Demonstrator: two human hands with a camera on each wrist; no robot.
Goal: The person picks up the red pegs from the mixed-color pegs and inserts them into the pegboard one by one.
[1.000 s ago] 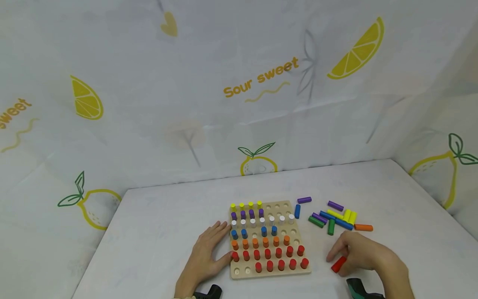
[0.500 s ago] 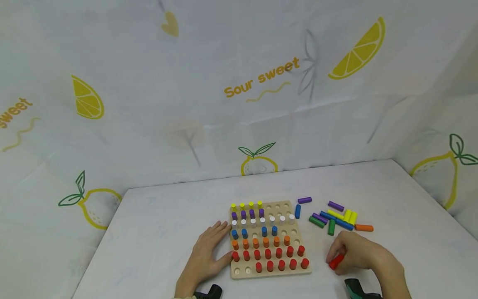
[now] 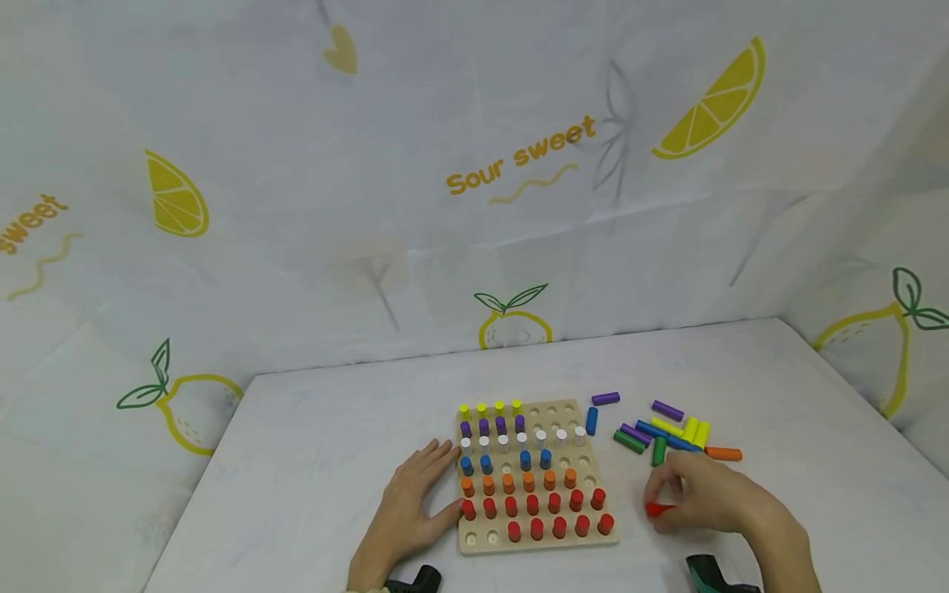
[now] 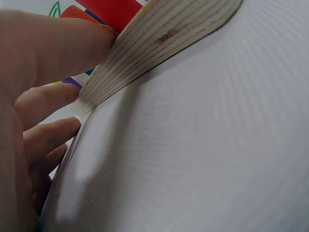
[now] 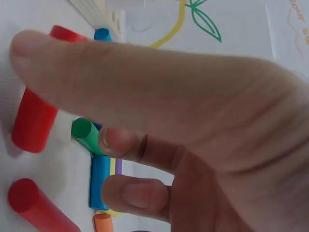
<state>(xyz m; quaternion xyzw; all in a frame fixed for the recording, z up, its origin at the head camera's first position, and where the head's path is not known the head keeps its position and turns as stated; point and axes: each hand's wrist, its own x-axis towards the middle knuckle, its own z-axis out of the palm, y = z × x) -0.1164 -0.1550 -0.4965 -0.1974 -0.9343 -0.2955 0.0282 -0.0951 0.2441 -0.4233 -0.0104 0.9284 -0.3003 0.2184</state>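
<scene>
A wooden pegboard (image 3: 539,547) stands on the table with rows of yellow, purple, white, blue, orange and red pegs upright in it. My left hand (image 3: 406,502) lies along its left side, fingers extended, with the thumb at the corner by the red rows; the left wrist view shows the thumb (image 4: 58,48) against the board's edge (image 4: 159,38). To the right of the board, my right hand (image 3: 704,494) pinches a red peg (image 3: 658,510) between thumb and fingers, low over the table. In the right wrist view this red peg (image 5: 35,121) is partly covered by the thumb.
Another red peg (image 5: 38,205) lies near the right hand. Loose purple, blue, green (image 3: 629,442), yellow (image 3: 667,427) and orange (image 3: 722,454) pegs are scattered beyond that hand. One blue peg (image 3: 591,421) lies close to the board's right side. A printed cloth wall (image 3: 371,346) rises behind the table.
The right hand's fingers have closed on the red peg, which has shifted slightly left and away from me and turned. The left hand and the board keep their places.
</scene>
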